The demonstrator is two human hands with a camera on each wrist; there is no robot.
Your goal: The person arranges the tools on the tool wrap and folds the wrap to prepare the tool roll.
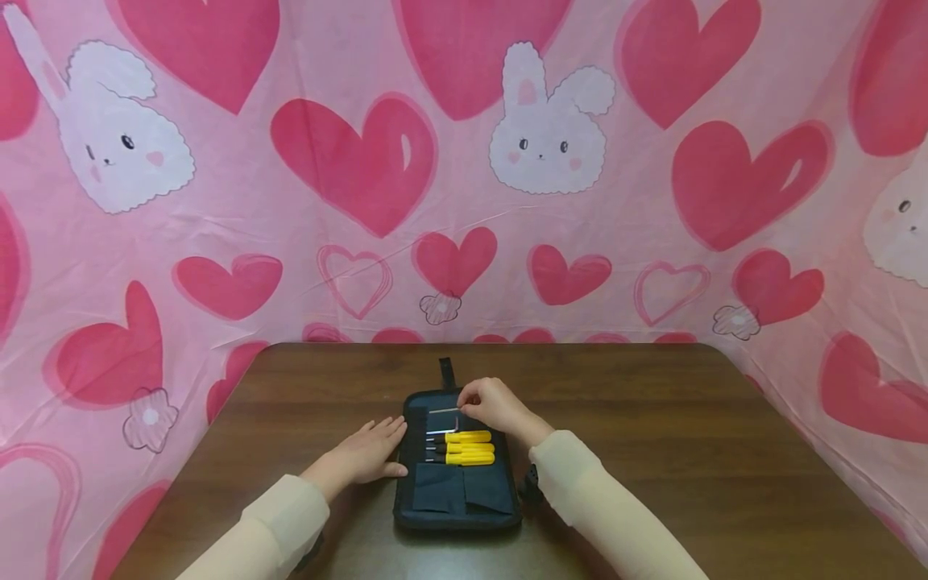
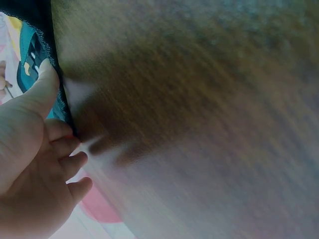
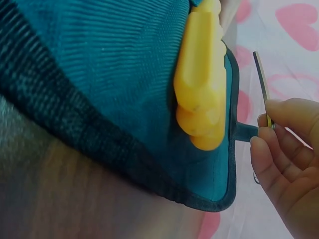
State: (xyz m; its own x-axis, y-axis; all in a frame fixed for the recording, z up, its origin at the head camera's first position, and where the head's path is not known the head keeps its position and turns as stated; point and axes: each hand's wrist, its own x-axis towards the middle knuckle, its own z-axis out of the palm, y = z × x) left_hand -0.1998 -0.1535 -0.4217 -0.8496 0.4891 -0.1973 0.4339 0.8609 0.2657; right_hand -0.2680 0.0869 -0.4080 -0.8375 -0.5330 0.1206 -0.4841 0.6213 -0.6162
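A black fabric tool pouch [image 1: 438,483] lies unfolded on the table, its inside facing up. Three yellow-handled screwdrivers [image 1: 470,448] sit in its loops, beside an L-shaped hex key [image 1: 444,432]. Over the far part of the pouch, my right hand [image 1: 495,405] pinches a thin metal hex key [image 3: 262,79] between thumb and fingers. Its shaft points left, toward the row of loops; the fingers cover the other end. My left hand [image 1: 366,451] rests at the pouch's left edge, fingers extended, with the thumb [image 2: 46,82] on the border.
Two flat pockets [image 1: 438,487] fill the near part of the pouch. A black strap [image 1: 446,372] sticks out from its far edge. The brown wooden table [image 1: 638,419] ends at a pink cloth [image 1: 464,201] printed with hearts and rabbits.
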